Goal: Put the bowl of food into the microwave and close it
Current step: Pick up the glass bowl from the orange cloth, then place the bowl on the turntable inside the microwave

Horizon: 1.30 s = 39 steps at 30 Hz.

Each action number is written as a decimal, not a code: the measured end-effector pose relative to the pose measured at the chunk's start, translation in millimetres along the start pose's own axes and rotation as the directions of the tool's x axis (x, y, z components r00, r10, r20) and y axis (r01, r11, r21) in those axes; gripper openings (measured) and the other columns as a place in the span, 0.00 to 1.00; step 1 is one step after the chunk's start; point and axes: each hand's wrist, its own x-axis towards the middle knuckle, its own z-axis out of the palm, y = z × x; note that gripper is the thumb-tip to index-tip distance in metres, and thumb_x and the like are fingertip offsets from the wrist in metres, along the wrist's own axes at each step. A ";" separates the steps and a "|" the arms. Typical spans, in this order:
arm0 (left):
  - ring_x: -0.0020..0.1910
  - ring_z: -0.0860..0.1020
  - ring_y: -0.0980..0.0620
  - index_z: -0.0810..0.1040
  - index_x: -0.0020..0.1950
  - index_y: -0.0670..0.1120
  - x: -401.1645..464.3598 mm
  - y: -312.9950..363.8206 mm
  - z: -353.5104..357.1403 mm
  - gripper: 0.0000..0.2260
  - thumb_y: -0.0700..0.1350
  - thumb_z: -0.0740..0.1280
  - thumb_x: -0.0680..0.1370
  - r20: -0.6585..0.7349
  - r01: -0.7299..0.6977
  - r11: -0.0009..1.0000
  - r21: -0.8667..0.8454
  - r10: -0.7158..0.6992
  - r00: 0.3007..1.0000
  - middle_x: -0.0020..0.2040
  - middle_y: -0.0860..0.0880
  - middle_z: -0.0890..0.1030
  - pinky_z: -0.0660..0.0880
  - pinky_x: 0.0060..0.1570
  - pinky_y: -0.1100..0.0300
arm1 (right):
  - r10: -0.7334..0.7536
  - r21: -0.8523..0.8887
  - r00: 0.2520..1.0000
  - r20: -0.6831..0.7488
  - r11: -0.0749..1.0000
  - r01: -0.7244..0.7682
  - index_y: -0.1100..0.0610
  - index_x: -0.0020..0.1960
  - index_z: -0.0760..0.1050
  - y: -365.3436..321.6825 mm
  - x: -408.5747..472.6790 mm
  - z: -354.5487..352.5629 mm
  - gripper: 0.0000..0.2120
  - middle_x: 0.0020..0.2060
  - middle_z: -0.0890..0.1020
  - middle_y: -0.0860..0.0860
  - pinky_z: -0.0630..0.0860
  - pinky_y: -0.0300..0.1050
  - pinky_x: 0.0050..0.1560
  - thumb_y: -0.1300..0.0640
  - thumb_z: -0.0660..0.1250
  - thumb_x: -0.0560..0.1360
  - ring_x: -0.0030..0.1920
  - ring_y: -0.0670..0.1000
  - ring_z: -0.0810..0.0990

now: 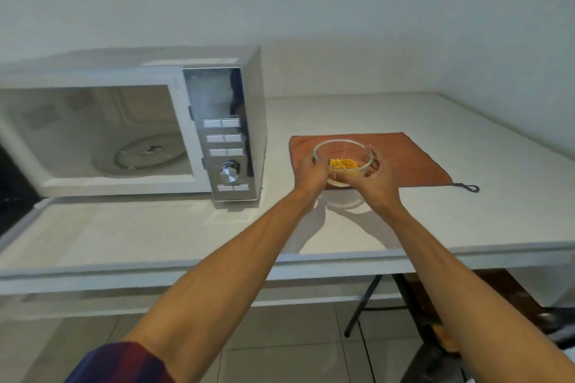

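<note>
So the small clear glass bowl [342, 162] has a little heap of short yellow-orange sticks in it, sitting low in the bottom, and you can see right through the walls. It's over the near edge of a flat orange cloth [401, 158] on the white table [466, 221]. Left hand [312, 176] wraps the left rim, right hand [381, 179] cups the right side, fingers curled against the glass. The white microwave with the silver button panel [224, 137] stands to the left, door open, glass turntable bare.
</note>
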 end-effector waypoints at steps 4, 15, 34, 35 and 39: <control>0.55 0.79 0.46 0.74 0.65 0.45 -50.0 3.5 -38.1 0.17 0.52 0.55 0.82 0.007 -0.029 1.000 0.011 0.029 1.000 0.56 0.46 0.81 0.77 0.59 0.49 | -0.034 -0.003 0.998 0.044 0.999 0.034 0.51 0.71 0.66 -27.9 -45.1 12.8 0.49 0.63 0.76 0.49 0.74 0.43 0.61 0.45 0.83 0.55 0.61 0.48 0.76; 0.62 0.77 0.45 0.69 0.70 0.46 -138.3 -10.6 -197.3 0.19 0.51 0.56 0.82 -0.181 -0.021 1.000 -0.002 0.020 0.983 0.65 0.44 0.77 0.75 0.63 0.48 | -0.093 0.028 0.976 0.199 0.996 0.089 0.53 0.73 0.65 -100.7 -150.1 131.8 0.53 0.66 0.76 0.52 0.76 0.44 0.60 0.40 0.81 0.52 0.61 0.49 0.77; 0.38 0.73 0.50 0.77 0.46 0.43 2.7 21.2 -372.9 0.05 0.40 0.61 0.78 -0.448 0.032 0.997 -0.067 -0.059 0.892 0.40 0.45 0.77 0.68 0.32 0.60 | -0.039 0.152 0.914 0.404 0.988 -0.025 0.53 0.71 0.63 -142.3 -36.4 347.6 0.53 0.65 0.73 0.50 0.74 0.50 0.65 0.46 0.84 0.53 0.63 0.52 0.75; 0.38 0.74 0.51 0.77 0.47 0.43 13.2 21.2 -376.3 0.06 0.40 0.61 0.78 -0.455 0.029 0.998 -0.062 -0.054 0.889 0.41 0.45 0.77 0.69 0.32 0.60 | -0.037 0.149 0.915 0.402 0.989 -0.026 0.54 0.72 0.63 -141.2 -26.5 355.5 0.51 0.65 0.74 0.50 0.73 0.46 0.64 0.48 0.84 0.55 0.63 0.51 0.75; 0.46 0.79 0.46 0.78 0.50 0.43 50.0 16.7 -384.9 0.07 0.40 0.61 0.77 -0.453 0.066 0.997 -0.030 -0.072 0.889 0.46 0.43 0.81 0.77 0.41 0.57 | 0.001 0.177 0.925 0.380 0.982 -0.074 0.55 0.70 0.67 -130.2 1.0 380.8 0.43 0.58 0.75 0.47 0.69 0.36 0.56 0.56 0.83 0.60 0.57 0.46 0.73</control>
